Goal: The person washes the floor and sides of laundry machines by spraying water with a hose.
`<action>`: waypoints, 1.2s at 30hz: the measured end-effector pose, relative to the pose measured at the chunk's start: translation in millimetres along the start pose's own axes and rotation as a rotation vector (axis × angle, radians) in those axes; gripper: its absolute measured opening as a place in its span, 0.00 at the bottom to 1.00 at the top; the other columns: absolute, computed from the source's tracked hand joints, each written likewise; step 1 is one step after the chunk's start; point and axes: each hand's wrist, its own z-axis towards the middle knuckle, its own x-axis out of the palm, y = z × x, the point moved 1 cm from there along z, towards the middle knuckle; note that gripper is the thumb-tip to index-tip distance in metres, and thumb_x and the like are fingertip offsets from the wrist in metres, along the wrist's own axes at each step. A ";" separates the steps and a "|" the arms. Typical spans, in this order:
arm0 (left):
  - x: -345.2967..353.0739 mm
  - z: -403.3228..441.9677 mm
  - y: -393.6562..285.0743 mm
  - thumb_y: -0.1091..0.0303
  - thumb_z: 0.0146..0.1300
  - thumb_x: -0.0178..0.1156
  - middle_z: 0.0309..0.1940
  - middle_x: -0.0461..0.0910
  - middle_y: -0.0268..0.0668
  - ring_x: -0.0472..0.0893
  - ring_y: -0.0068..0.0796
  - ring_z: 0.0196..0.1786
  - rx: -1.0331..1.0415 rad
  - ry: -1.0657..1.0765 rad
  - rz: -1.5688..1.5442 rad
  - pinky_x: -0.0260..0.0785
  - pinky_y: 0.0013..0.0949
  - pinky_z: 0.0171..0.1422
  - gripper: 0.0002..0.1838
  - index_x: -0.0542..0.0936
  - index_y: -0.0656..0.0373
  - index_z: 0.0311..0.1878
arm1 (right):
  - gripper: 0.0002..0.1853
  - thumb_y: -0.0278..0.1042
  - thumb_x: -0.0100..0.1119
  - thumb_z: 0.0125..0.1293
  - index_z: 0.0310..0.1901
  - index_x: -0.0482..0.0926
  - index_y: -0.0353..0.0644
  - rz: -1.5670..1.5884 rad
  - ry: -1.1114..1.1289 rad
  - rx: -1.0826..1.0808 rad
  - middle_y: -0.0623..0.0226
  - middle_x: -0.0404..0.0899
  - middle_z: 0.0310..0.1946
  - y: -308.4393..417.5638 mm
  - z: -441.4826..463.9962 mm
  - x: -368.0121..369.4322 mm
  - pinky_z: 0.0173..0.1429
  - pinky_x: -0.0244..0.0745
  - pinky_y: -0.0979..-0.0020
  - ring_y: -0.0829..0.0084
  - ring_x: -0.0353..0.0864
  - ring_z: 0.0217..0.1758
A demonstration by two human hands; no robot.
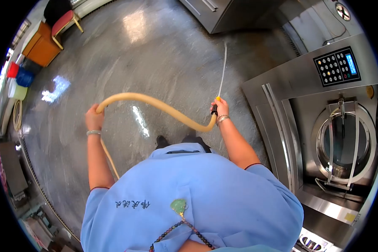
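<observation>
A tan hose (155,105) arcs between my two hands above the wet grey floor (126,63). My left hand (95,117) is closed around the hose, and a thinner length of it hangs behind that forearm. At the hose's other end, my right hand (220,108) grips a black nozzle (214,110) with a yellow tip. From the nozzle a thin stream of water (224,67) shoots forward toward the floor near a steel cabinet.
On the right stands a large steel washing machine (273,126) with a keypad and round door. A steel cabinet (206,12) is ahead. At the far left are a red chair (63,23), a wooden cabinet (42,44), buckets (24,77) and a coiled hose (17,115).
</observation>
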 end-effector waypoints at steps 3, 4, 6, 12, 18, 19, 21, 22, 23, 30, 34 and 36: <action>47.9 -0.7 5.4 0.67 0.48 0.58 0.21 0.76 0.47 0.77 0.41 0.24 -0.029 0.250 -0.033 0.66 0.37 0.29 0.08 0.78 0.62 0.30 | 0.20 0.29 0.54 0.55 0.50 0.65 0.42 -0.012 -0.024 -0.020 0.63 0.74 0.25 23.9 21.3 -6.6 0.16 0.66 0.72 0.72 0.71 0.15; 67.5 -10.5 13.2 0.68 0.48 0.58 0.20 0.76 0.46 0.77 0.35 0.23 -0.048 0.300 0.015 0.66 0.37 0.28 0.08 0.78 0.61 0.29 | 0.20 0.29 0.54 0.55 0.50 0.65 0.42 0.000 -0.031 -0.030 0.63 0.74 0.25 31.2 31.9 -10.0 0.16 0.66 0.72 0.72 0.71 0.15; 95.5 -35.3 19.1 0.66 0.49 0.58 0.21 0.77 0.48 0.77 0.40 0.24 -0.157 0.395 -0.046 0.67 0.37 0.28 0.09 0.79 0.61 0.29 | 0.18 0.30 0.54 0.56 0.49 0.67 0.43 -0.035 -0.095 -0.104 0.63 0.74 0.24 43.9 53.3 -15.6 0.16 0.67 0.72 0.73 0.71 0.14; 144.7 -22.3 -56.4 0.61 0.51 0.59 0.23 0.77 0.51 0.79 0.46 0.30 -0.194 0.521 0.050 0.68 0.40 0.34 0.13 0.79 0.63 0.30 | 0.21 0.30 0.56 0.54 0.51 0.66 0.45 0.041 -0.114 -0.248 0.65 0.74 0.24 105.6 154.2 -36.9 0.14 0.64 0.73 0.75 0.70 0.13; 205.6 38.8 -129.9 0.58 0.51 0.59 0.24 0.77 0.50 0.79 0.44 0.31 -0.233 0.571 0.185 0.68 0.39 0.36 0.15 0.80 0.63 0.30 | 0.21 0.29 0.56 0.54 0.51 0.66 0.42 0.082 -0.168 -0.285 0.66 0.74 0.23 183.6 257.1 -49.8 0.14 0.64 0.74 0.75 0.70 0.12; 210.3 48.4 -144.0 0.58 0.51 0.60 0.24 0.78 0.49 0.79 0.43 0.31 -0.267 0.621 0.179 0.68 0.38 0.36 0.15 0.80 0.62 0.30 | 0.21 0.29 0.56 0.54 0.51 0.66 0.42 0.095 -0.169 -0.292 0.66 0.74 0.23 196.4 270.1 -50.4 0.14 0.64 0.74 0.75 0.70 0.12; 221.2 62.5 -169.8 0.57 0.50 0.60 0.24 0.79 0.46 0.79 0.42 0.31 -0.282 0.666 0.196 0.68 0.38 0.36 0.14 0.81 0.60 0.28 | 0.21 0.28 0.56 0.54 0.51 0.65 0.43 0.045 -0.141 -0.262 0.67 0.73 0.23 221.7 292.5 -53.7 0.15 0.65 0.74 0.76 0.69 0.12; 226.9 67.2 -174.9 0.57 0.50 0.60 0.24 0.79 0.46 0.79 0.42 0.31 -0.274 0.662 0.197 0.68 0.38 0.36 0.14 0.81 0.60 0.28 | 0.21 0.28 0.56 0.54 0.51 0.65 0.43 0.052 -0.143 -0.268 0.67 0.73 0.23 230.7 302.8 -52.7 0.15 0.65 0.74 0.76 0.69 0.12; 232.5 69.1 -179.0 0.56 0.50 0.60 0.24 0.79 0.46 0.79 0.41 0.31 -0.303 0.672 0.196 0.69 0.38 0.36 0.15 0.81 0.60 0.28 | 0.21 0.28 0.56 0.54 0.51 0.66 0.43 0.063 -0.135 -0.304 0.67 0.73 0.23 238.6 312.5 -51.4 0.15 0.65 0.74 0.76 0.69 0.13; 248.9 72.7 -198.5 0.55 0.49 0.62 0.25 0.79 0.48 0.80 0.39 0.32 -0.333 0.703 0.238 0.69 0.37 0.36 0.18 0.79 0.65 0.30 | 0.22 0.27 0.56 0.53 0.52 0.65 0.43 0.031 -0.220 -0.285 0.66 0.73 0.23 264.3 346.5 -44.9 0.16 0.67 0.74 0.77 0.69 0.16; 233.1 87.3 -230.6 0.55 0.48 0.63 0.27 0.79 0.50 0.80 0.40 0.34 -0.451 0.718 0.164 0.69 0.37 0.37 0.20 0.79 0.67 0.31 | 0.23 0.27 0.56 0.53 0.52 0.65 0.42 0.099 -0.226 -0.442 0.67 0.73 0.24 284.2 347.3 -42.1 0.16 0.67 0.75 0.78 0.69 0.17; 251.9 98.5 -209.0 0.56 0.47 0.64 0.28 0.78 0.51 0.80 0.42 0.34 -0.386 0.758 0.208 0.69 0.38 0.37 0.21 0.78 0.69 0.32 | 0.23 0.27 0.57 0.53 0.52 0.65 0.41 0.089 -0.236 -0.455 0.67 0.73 0.24 300.7 342.5 -35.2 0.15 0.67 0.76 0.79 0.69 0.17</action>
